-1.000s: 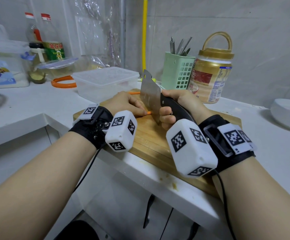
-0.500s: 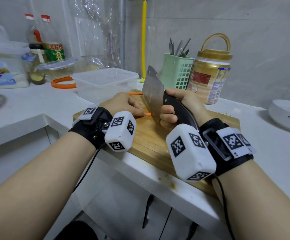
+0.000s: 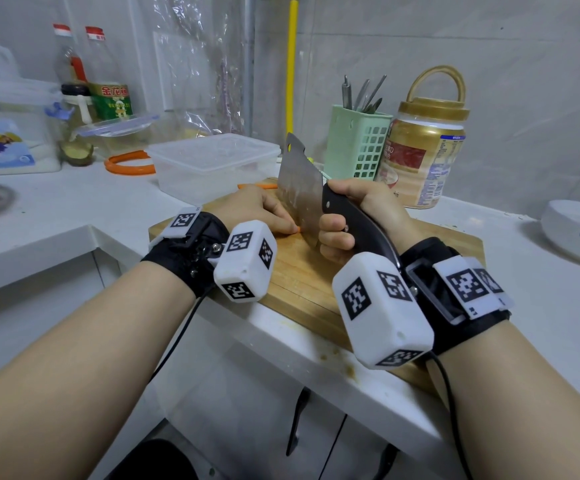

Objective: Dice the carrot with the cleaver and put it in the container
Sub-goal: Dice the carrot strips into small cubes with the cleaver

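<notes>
Right hand point(image 3: 358, 216) is wrapped around the black handle of the cleaver point(image 3: 300, 188), fingers curled under it, holding the blade upright with its edge down on the wooden cutting board point(image 3: 302, 271). Left hand point(image 3: 250, 209) lies on the board just left of the blade, fingers bent down over the carrot point(image 3: 295, 229) and pressing it in place; only a small orange tip shows between the fingertips and the steel, touching or nearly touching the blade. Another thin orange strip point(image 3: 257, 185) lies on the board beyond the left hand. Behind the board, on the white desk point(image 3: 84, 206), stands the clear plastic container point(image 3: 212, 161), open and just beside the board's far edge. Right of the container and behind the board are a green utensil holder point(image 3: 358, 143) and a gold-lidded jar point(image 3: 423, 157). A white dish point(image 3: 576, 230) sits on the desk well to the right of the board. Both wrists carry black straps with white marker blocks.
</notes>
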